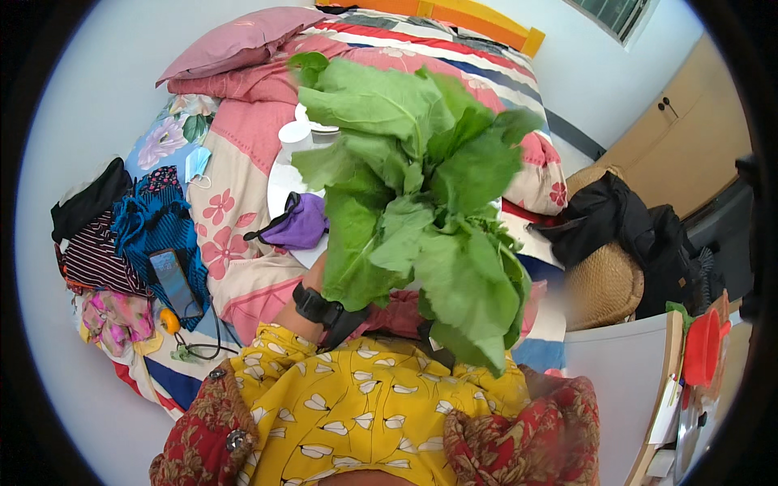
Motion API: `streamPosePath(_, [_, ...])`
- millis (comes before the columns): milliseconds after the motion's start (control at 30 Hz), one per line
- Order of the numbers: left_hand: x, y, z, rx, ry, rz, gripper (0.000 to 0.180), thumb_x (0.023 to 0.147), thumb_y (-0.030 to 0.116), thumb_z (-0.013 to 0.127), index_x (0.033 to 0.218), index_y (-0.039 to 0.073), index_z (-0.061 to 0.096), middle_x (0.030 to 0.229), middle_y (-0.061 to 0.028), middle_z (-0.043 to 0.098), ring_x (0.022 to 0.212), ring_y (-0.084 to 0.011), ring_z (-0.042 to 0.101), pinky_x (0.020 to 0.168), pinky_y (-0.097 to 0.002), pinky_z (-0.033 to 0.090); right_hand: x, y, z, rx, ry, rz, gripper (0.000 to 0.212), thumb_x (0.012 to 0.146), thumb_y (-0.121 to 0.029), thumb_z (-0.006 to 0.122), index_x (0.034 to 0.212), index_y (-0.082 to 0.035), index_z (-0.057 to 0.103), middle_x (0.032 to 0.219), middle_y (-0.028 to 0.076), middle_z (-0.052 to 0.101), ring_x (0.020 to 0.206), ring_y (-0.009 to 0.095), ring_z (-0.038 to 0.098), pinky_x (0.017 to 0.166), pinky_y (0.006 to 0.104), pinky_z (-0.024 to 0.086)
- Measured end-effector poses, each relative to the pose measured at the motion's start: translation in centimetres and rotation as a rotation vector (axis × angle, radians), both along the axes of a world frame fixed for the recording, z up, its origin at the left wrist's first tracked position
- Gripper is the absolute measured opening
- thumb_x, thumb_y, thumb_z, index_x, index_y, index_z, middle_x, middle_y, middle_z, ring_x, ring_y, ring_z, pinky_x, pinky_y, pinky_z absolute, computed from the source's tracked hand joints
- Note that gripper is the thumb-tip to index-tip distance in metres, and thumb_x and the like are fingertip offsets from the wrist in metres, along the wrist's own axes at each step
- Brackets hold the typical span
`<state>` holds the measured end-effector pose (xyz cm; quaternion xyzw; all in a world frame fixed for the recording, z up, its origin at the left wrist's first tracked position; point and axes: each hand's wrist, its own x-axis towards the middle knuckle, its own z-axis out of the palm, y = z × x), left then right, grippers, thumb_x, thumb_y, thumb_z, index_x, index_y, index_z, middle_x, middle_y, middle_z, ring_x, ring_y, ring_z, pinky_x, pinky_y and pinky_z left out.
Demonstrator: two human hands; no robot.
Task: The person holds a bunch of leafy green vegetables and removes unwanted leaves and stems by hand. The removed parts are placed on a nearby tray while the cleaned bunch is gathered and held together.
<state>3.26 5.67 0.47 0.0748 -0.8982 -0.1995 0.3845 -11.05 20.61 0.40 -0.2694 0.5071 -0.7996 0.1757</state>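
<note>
Head view: bunch of broad-leaved greens [413,194] raised in front of the chest, above the bed. Left hand [315,274] mostly behind the foliage, black wristband [314,304] at the wrist; right hand hidden. Cannot tell the state of the fingers on either: spread, pressed together or pinching. Beneath, rumpled pink-and-cream floral quilt [247,178] over red, white and blue striped bedding [502,73]. Partly covered by greenery, white flat surface [279,186] with white cup [295,136] and purple pouch [301,223]. To the left, pale-blue face mask [197,164] and smartphone [175,283] on blue cloth [142,215]. At the far end, pink pillow [239,49] and yellow-orange headboard [478,23]. Around, white wall [89,105], barred window [613,12], tan cabinet [689,121], woven basket [604,283] partly under black fabric [608,215].
</note>
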Motion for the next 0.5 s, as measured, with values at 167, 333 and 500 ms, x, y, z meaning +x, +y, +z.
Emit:
streamPosePath(167, [-1.6, -0.2, 0.8, 0.034, 0.011, -0.037, 0.033, 0.085, 0.018, 0.065, 0.117, 0.009, 0.062, 0.111, -0.0082, 0.065, 0.099, -0.0271, 0.061, 0.086, -0.0358, 0.049, -0.8, -0.8, -0.2, -0.032, 0.005, 0.006, 0.041, 0.086, -0.022, 0.070, 0.120, -0.004, 0.058, 0.118, 0.007, 0.061, 0.104, 0.020, 0.059, 0.086, 0.0355, 0.050])
streamPosePath(333, [-1.9, -0.4, 0.8, 0.049, 0.011, -0.051, 0.035, 0.083, 0.018, 0.066, 0.117, 0.009, 0.062, 0.111, -0.0080, 0.065, 0.098, -0.0267, 0.061, 0.086, -0.0352, 0.049, -1.1, -2.2, 0.3, -0.096, -0.027, 0.023, 0.041, 0.087, -0.022, 0.069, 0.121, -0.004, 0.057, 0.118, 0.007, 0.061, 0.105, 0.020, 0.059, 0.086, 0.0356, 0.050])
streamPosePath(500, [-2.1, -0.5, 0.6, 0.057, 0.032, -0.044, 0.036, 0.082, 0.017, 0.068, 0.117, 0.008, 0.061, 0.111, -0.0078, 0.065, 0.098, -0.0263, 0.061, 0.086, -0.0347, 0.049, -1.3, -2.5, 2.4, -0.122, -0.186, 0.174, 0.035, 0.091, -0.020, 0.062, 0.123, -0.007, 0.055, 0.117, 0.007, 0.060, 0.101, 0.022, 0.059, 0.078, 0.0376, 0.053])
